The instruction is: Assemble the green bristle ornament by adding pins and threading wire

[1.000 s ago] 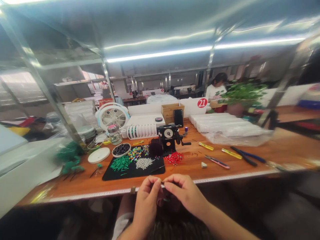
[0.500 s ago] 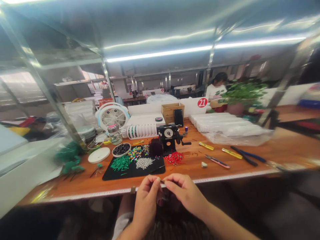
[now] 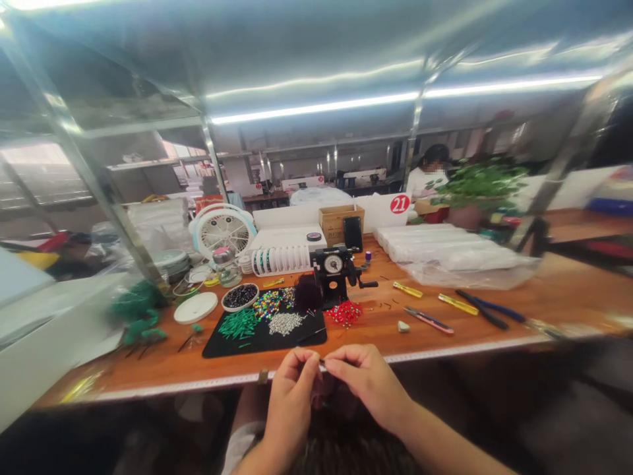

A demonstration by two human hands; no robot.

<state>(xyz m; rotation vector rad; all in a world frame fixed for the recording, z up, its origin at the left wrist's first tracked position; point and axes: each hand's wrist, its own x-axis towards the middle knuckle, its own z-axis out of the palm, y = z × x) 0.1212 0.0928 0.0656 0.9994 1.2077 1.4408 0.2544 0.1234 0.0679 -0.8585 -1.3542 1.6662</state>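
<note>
Hands (image 3: pixel 326 389) pinch something tiny before black mat (image 3: pixel 262 340), red beads (image 3: pixel 345 313)

Both forearms are bare, no watch or ring showing. The left hand (image 3: pixel 289 402) has a pale, whitish sleeve edge bunched further up the arm. The right hand (image 3: pixel 368 382) shows no sleeve at all.

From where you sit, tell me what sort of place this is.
Likely a bead-craft workshop bench: sorted beads on a black mat, pliers on the table, another person working behind.
</note>
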